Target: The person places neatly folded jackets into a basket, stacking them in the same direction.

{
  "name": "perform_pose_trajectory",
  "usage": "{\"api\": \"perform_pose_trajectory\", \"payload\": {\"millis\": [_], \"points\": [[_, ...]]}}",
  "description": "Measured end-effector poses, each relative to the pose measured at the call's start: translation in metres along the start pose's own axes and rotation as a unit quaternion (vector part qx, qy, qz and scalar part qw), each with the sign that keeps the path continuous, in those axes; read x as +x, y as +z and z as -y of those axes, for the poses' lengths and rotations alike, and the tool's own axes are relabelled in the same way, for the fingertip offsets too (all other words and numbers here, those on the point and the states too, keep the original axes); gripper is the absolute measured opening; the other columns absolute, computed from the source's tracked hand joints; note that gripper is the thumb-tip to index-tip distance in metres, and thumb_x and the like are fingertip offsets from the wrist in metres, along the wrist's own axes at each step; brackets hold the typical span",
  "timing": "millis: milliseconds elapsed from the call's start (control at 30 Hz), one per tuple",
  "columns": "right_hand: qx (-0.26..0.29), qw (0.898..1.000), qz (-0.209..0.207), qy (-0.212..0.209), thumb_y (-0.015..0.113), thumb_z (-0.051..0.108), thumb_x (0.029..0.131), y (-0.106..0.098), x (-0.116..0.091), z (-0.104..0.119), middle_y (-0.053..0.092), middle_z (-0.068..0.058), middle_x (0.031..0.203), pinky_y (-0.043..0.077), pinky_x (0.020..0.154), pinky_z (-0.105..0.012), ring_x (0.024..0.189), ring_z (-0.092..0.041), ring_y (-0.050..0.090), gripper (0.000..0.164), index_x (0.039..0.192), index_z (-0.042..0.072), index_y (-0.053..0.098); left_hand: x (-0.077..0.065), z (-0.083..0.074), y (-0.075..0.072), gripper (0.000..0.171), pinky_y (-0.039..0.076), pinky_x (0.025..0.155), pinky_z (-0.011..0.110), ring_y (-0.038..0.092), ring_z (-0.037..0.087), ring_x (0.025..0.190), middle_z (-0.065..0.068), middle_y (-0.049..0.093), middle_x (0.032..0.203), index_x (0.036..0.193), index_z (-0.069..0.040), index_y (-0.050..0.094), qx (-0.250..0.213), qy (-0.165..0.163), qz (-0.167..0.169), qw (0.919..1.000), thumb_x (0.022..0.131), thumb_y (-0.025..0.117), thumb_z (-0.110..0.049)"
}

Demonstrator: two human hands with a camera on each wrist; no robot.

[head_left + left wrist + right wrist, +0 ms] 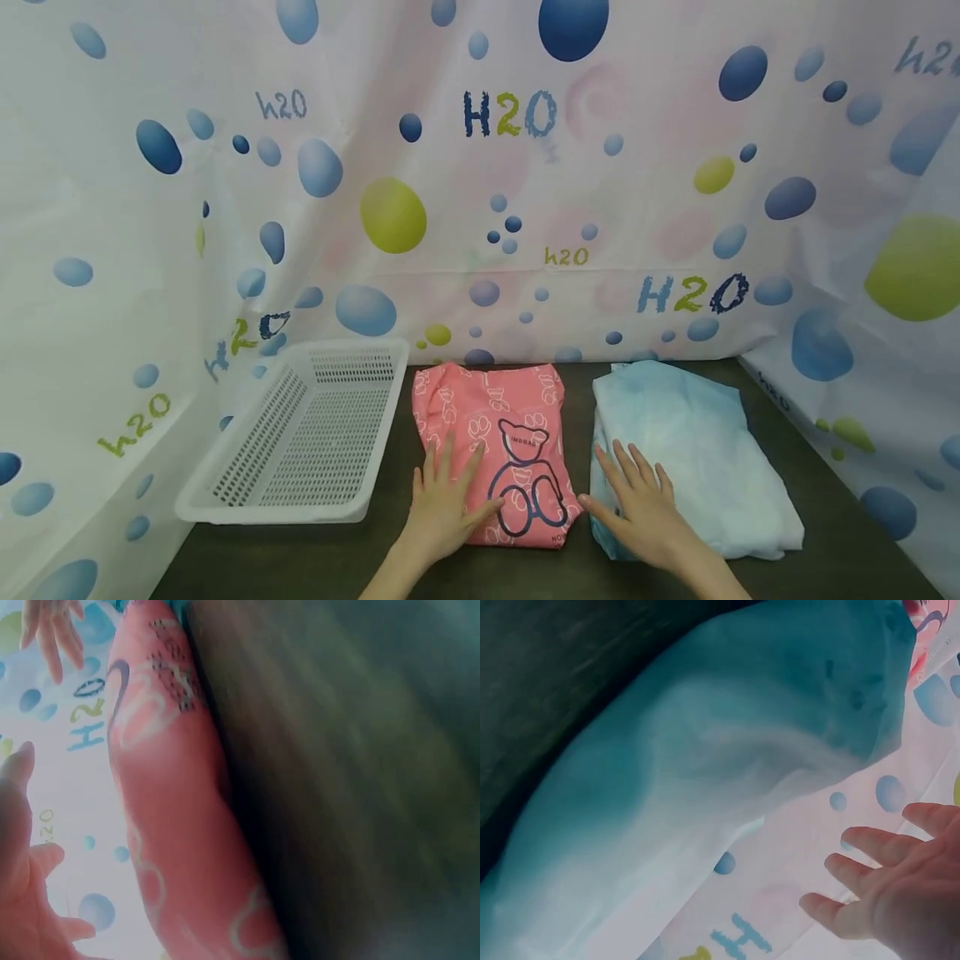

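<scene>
A folded pink garment (495, 442) with a bear print lies on the dark table (285, 558). My left hand (442, 500) rests flat on its near left part, fingers spread and straight. To its right lies a folded pale blue garment (697, 450); my right hand (637, 500) lies flat on its near left corner, fingers spread. In the left wrist view the pink garment (180, 825) fills the middle, with my left hand (22, 862) at the left edge. The right wrist view shows the blue garment (705, 787) and my open right hand (892, 877).
A white perforated plastic basket (300, 433) stands empty to the left of the pink garment. A curtain (480, 167) printed with blue and green bubbles and "H2O" encloses the table at the back and both sides. Dark table (832, 542) shows in front and at the right.
</scene>
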State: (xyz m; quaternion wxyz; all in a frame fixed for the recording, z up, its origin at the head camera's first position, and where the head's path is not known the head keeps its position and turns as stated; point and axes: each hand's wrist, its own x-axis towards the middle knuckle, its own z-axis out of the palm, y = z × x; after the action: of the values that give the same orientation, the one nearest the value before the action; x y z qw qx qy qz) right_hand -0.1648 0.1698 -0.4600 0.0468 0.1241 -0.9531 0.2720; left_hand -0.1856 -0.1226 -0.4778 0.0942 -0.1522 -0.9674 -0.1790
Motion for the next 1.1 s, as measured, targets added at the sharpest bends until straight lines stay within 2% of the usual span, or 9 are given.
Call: {"api": "perform_pose_trajectory", "payload": {"millis": [100,233,333,467,567,667,833,933,1100], "points": [[0.03,0.999,0.022,-0.008,0.055,0.049,0.096,0.0,0.008,0.003,0.029,-0.027,0.154,0.007,0.103,-0.074,0.142,-0.049,0.015,0.073,0.154,0.009,0.032,0.006,0.011,-0.001,0.075,0.029,0.098,0.075,0.02,0.056,0.137,0.028,0.02,0.154,0.149,-0.02,0.041,-0.021,-0.012,0.009,0.9997,0.089,0.059,-0.06],[0.06,0.996,0.061,-0.016,0.052,0.048,0.098,0.003,0.019,0.007,0.028,-0.026,0.155,0.007,0.105,-0.073,0.142,-0.049,0.015,0.074,0.155,0.01,0.026,0.013,0.028,-0.001,0.076,0.031,0.096,0.075,0.017,0.059,0.137,0.035,0.018,0.152,0.15,-0.016,0.04,-0.075,-0.047,0.028,0.9957,0.089,0.062,-0.056],[0.075,0.993,0.087,-0.014,0.051,0.05,0.098,0.008,0.028,0.009,0.032,-0.025,0.153,0.012,0.104,-0.075,0.14,-0.05,0.02,0.075,0.156,0.01,0.025,0.021,0.041,0.0,0.079,0.034,0.093,0.075,0.018,0.061,0.136,0.037,0.014,0.152,0.152,-0.016,0.036,-0.12,-0.085,0.052,0.9877,0.089,0.061,-0.058],[0.112,0.987,0.119,-0.003,0.053,0.05,0.097,0.019,0.04,0.01,0.035,-0.026,0.149,0.023,0.103,-0.073,0.136,-0.05,0.028,0.08,0.156,0.008,0.021,0.033,0.055,0.001,0.082,0.037,0.088,0.076,0.03,0.061,0.129,0.038,0.021,0.147,0.153,-0.019,0.033,-0.166,-0.124,0.078,0.9751,0.088,0.061,-0.06],[0.144,0.981,0.128,0.016,0.055,0.048,0.097,0.029,0.051,0.009,0.035,-0.03,0.146,0.031,0.101,-0.07,0.133,-0.05,0.033,0.083,0.156,0.005,0.017,0.041,0.063,0.004,0.08,0.042,0.086,0.07,0.045,0.054,0.117,0.035,0.035,0.136,0.153,-0.019,0.033,-0.199,-0.128,0.094,0.9671,0.089,0.06,-0.058],[0.169,0.977,0.121,0.047,0.056,0.049,0.096,0.038,0.061,0.008,0.035,-0.032,0.144,0.036,0.1,-0.066,0.13,-0.049,0.039,0.086,0.156,0.004,0.016,0.048,0.068,0.005,0.075,0.043,0.087,0.064,0.048,0.047,0.11,0.033,0.04,0.128,0.152,-0.016,0.034,-0.241,-0.127,0.108,0.9559,0.091,0.06,-0.053],[0.198,0.972,0.103,0.075,0.059,0.051,0.093,0.047,0.07,0.009,0.036,-0.034,0.141,0.041,0.096,-0.064,0.125,-0.048,0.044,0.09,0.156,0.002,0.016,0.055,0.071,0.002,0.072,0.038,0.094,0.066,0.04,0.051,0.122,0.035,0.037,0.135,0.151,-0.017,0.037,-0.289,-0.141,0.13,0.938,0.092,0.062,-0.049],[0.209,0.97,0.089,0.088,0.062,0.05,0.092,0.05,0.075,0.009,0.037,-0.035,0.138,0.044,0.093,-0.063,0.122,-0.05,0.045,0.091,0.155,0.0,0.019,0.056,0.072,0.002,0.073,0.035,0.098,0.066,0.037,0.049,0.127,0.032,0.038,0.141,0.151,-0.018,0.037,-0.313,-0.14,0.143,0.9286,0.091,0.064,-0.049],[0.24,0.959,0.094,0.114,0.066,0.051,0.088,0.055,0.082,0.011,0.035,-0.036,0.142,0.039,0.098,-0.065,0.13,-0.054,0.035,0.093,0.154,0.0,0.023,0.052,0.071,0.003,0.073,0.03,0.104,0.066,0.037,0.045,0.132,0.025,0.035,0.15,0.152,-0.018,0.035,-0.366,-0.131,0.149,0.909,0.091,0.065,-0.042]]}}
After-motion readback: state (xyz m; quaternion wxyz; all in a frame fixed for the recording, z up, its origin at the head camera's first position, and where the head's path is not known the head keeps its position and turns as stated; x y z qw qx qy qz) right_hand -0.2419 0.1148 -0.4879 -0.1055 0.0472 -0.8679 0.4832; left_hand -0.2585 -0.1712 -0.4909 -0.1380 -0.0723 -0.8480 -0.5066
